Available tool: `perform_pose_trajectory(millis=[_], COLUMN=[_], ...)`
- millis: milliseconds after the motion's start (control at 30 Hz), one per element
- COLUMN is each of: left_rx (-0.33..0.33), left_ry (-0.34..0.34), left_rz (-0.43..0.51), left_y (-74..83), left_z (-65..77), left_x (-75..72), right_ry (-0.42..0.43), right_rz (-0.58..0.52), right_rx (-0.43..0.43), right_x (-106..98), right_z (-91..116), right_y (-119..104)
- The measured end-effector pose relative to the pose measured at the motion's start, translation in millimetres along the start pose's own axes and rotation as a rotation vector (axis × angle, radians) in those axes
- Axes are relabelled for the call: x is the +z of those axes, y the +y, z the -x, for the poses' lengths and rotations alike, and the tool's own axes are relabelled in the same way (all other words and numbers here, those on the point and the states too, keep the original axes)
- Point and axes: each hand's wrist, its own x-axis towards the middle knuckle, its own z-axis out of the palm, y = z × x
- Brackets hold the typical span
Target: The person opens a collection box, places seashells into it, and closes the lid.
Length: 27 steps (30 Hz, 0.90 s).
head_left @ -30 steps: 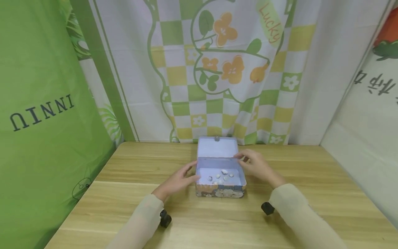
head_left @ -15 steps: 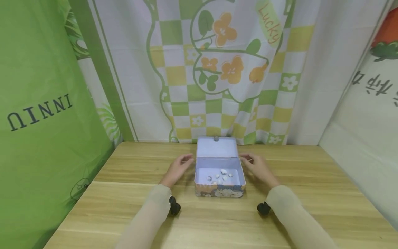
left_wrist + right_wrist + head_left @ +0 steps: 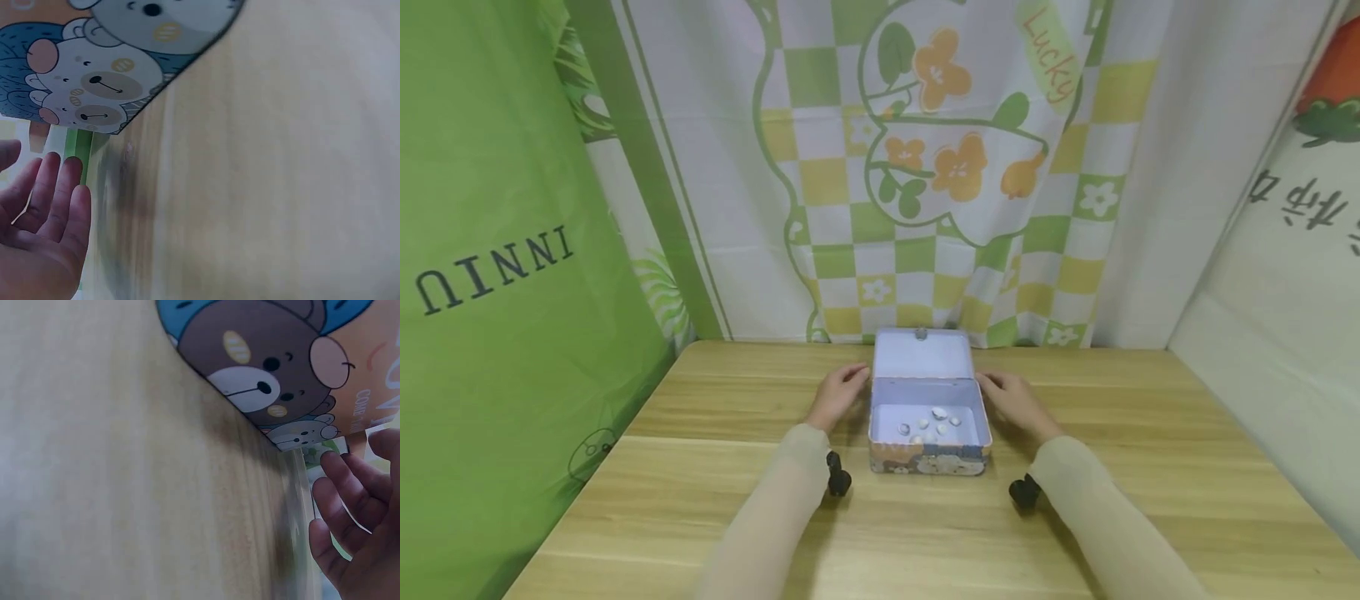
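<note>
A metal tin box (image 3: 928,460) with cartoon bears on its sides stands on the table, its hinged lid (image 3: 922,354) tilted back. Several small pale, shell-like pieces (image 3: 939,413) lie inside on the bottom. My left hand (image 3: 838,395) is beside the lid's left edge, fingers loosely bent and holding nothing. On the other side my right hand (image 3: 1017,402) has its fingertips right at the back right corner, near the hinge. Each wrist view shows relaxed, spread fingers just behind the box's printed side wall (image 3: 103,81), the thumb partly out of frame.
The wooden table (image 3: 700,492) spreads around the box on all sides. Behind its far edge hangs a checked, flowered curtain (image 3: 827,183), close to the lid. A green cloth (image 3: 497,358) hangs on the left, a white one (image 3: 1277,317) on the right.
My left hand has left the box's left rim and moved back beside the lid. My right hand has drawn out from the back right rim to the outside of that corner.
</note>
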Motion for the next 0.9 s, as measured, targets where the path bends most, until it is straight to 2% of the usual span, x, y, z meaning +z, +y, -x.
perform_pose_trajectory(millis=[133,367,667,900], left_rx=[-0.037,-0.012,-0.045,-0.018], left_ry=[-0.003,0.009,0.022,0.033], left_rz=[-0.008,-0.095,-0.043,-0.041], left_y=[2.0,6.8,12.2,14.6], left_z=[-5.2,-9.0,-6.2,-5.2], left_x=[1.8,4.9,9.4,9.9], right_ry=[-0.022,-0.044,-0.047,-0.048], right_rz=[-0.014,-0.053,-0.051,-0.058], right_rx=[0.036,0.075,0.07,0.052], right_x=[0.0,0.6,0.4,0.6], right_z=[-3.6,-8.5,-9.6,-10.4], right_y=[-1.1,-1.3,-1.5,-4.1])
